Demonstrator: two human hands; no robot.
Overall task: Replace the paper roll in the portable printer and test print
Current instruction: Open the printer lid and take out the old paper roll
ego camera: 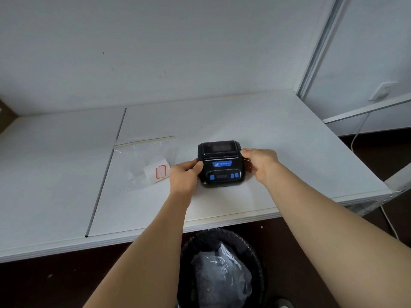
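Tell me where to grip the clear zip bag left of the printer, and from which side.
Pinch the zip bag at its sealed strip along the far edge, coming from above. It lies flat on the table, so that stiffer strip probably gives the firmest hold, and the white label roll inside would hang below it.

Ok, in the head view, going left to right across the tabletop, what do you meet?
Clear zip bag holding a red-outlined label → left hand → black printer → right hand; both hands grip the printer's sides.

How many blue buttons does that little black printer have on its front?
3 on the printer: one button at the left of the small display, two side by side at its right. The hands may hide others on its sides.
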